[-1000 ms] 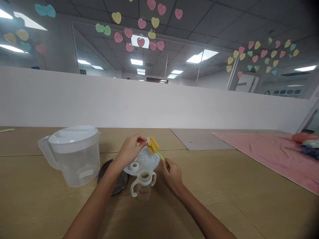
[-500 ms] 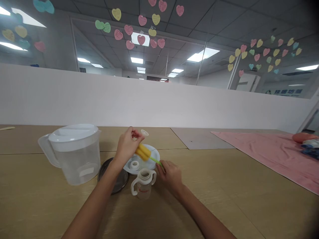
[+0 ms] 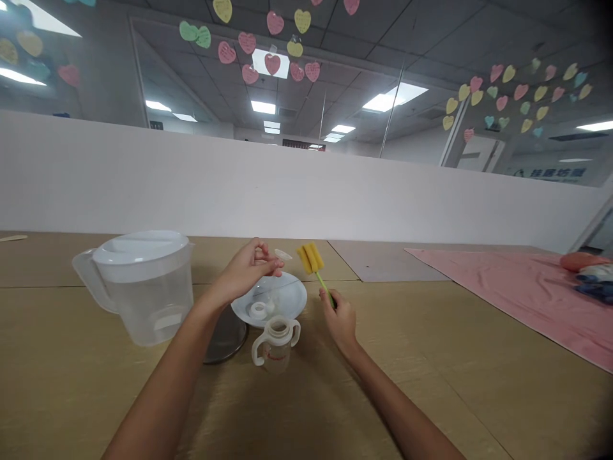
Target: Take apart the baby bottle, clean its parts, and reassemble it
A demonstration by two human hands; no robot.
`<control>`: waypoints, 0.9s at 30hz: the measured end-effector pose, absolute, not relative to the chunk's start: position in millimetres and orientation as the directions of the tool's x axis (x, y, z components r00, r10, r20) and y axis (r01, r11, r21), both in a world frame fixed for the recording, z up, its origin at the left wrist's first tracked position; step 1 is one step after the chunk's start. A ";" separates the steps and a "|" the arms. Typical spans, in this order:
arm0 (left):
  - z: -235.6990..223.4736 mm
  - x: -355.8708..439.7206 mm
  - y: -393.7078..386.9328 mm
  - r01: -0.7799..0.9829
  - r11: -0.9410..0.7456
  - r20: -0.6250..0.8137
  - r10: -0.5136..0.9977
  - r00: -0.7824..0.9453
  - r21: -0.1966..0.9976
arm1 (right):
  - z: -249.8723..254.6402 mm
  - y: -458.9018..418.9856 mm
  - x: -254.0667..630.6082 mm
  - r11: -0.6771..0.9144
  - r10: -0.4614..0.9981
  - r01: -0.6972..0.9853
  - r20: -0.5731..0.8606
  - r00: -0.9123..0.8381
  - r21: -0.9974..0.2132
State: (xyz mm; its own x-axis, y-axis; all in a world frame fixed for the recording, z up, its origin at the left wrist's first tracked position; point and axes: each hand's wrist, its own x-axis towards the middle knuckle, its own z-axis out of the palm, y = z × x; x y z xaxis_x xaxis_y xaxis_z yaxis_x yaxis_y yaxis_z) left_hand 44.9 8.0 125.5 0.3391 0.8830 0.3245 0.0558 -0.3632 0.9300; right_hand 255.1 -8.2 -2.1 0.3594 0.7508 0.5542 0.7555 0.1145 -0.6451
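Observation:
My right hand (image 3: 339, 321) is closed around the green handle of a sponge brush (image 3: 311, 257), its yellow head upright and apart from everything else. To the left, above a pale plate (image 3: 297, 300), my left hand (image 3: 249, 268) pinches a small clear plastic piece (image 3: 283, 255) with a round rim; its exact kind is hard to make out. A white ring (image 3: 259, 310) and some see-through part lie on the plate. In front of it stands a baby bottle (image 3: 276, 345) with two white handles and no lid, its mouth facing up.
A lidded clear pitcher (image 3: 148, 294) stands at the left. A dark round tray (image 3: 225, 338) lies partly under my left forearm. At the right a pink cloth (image 3: 498, 287) covers the table, with bundled fabric (image 3: 594, 281) on it. A white wall (image 3: 306, 191) rises behind.
The sponge brush has come away from my left hand, moving up and right with my right hand, and now points upward. My left hand keeps the clear piece. The view has tilted slightly down.

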 end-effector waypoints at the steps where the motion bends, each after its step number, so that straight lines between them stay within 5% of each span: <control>1: 126.0 44.6 6.0 0.067 -0.359 0.307 0.869 0.387 0.931 | -1.5 -7.0 256.7 0.119 0.757 0.736 0.541 0.367 -0.666; 16: 119.5 45.3 0.7 0.222 -0.387 0.177 0.765 0.620 0.895 | -2.5 -2.1 261.2 0.107 0.794 0.689 0.479 0.375 -0.717; 22: 118.1 40.0 2.5 0.610 -0.624 0.083 0.729 0.680 0.488 | -0.3 -3.7 260.3 0.122 0.791 0.687 0.488 0.369 -0.717; 27: 104.6 39.3 16.5 0.716 -0.606 0.079 0.780 0.621 0.347 | 0.8 -5.8 259.2 0.101 0.796 0.690 0.474 0.376 -0.717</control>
